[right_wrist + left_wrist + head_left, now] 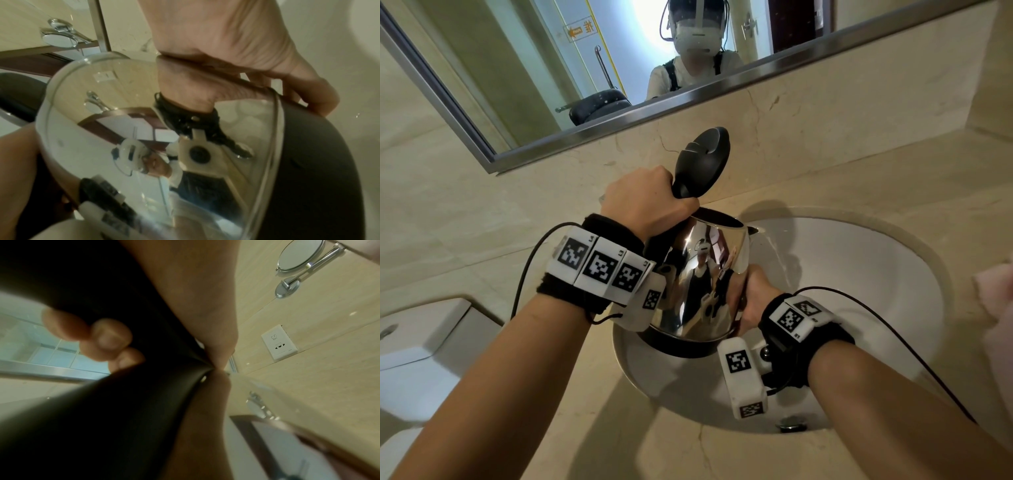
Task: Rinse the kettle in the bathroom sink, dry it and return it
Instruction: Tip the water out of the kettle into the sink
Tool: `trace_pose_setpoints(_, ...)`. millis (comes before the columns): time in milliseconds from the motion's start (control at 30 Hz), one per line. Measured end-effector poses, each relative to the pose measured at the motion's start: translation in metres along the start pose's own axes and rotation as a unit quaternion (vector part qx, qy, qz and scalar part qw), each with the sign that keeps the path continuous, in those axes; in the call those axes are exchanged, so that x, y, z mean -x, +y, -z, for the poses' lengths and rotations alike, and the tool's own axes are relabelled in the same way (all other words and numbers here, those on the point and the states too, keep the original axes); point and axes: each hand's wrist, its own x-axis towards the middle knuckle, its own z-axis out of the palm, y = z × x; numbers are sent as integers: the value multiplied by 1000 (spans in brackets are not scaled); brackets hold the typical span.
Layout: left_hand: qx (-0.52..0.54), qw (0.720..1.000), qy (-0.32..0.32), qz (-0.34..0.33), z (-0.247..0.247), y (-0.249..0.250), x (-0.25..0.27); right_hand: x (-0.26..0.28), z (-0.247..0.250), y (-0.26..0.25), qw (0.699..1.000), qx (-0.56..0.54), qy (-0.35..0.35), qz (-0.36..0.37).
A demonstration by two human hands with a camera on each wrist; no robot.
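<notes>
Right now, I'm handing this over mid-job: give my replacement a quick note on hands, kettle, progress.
Left hand grips the black handle.
Right hand holds the kettle low on its steel side, by the black base.
Kettle is held over the sink, lid flipped open, spout toward the basin; water appears to be pouring out.
Done: rinse seems underway.
Left: finish emptying, dry it, return it. A pinkish cloth sits at the right edge.

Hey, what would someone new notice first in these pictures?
Probably the shiny steel kettle, lid flipped open, tilted over the white sink. The left hand grips its black handle while the right hand steadies the lower body. Above, a wall mirror reflects the person.
</notes>
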Motion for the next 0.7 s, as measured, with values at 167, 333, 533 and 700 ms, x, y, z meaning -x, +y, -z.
trace_pose_setpoints(167, 1, 1000, -3, 5, 0, -1, 0, 6, 0, 0, 1000, -16, -9, 7)
trace_pose_setpoints(333, 13, 1000, -3, 14, -3, -7, 6, 7, 0, 0, 1000, -4, -5, -3)
trace_pose_setpoints(533, 38, 999, 17, 19, -5, -18, 20, 8, -2, -1, 999, 29, 14, 12)
trace_pose_setpoints(700, 65, 997, 35, 21, -5, -27, 32, 9, -3, 1, 996, 76, 33, 25)
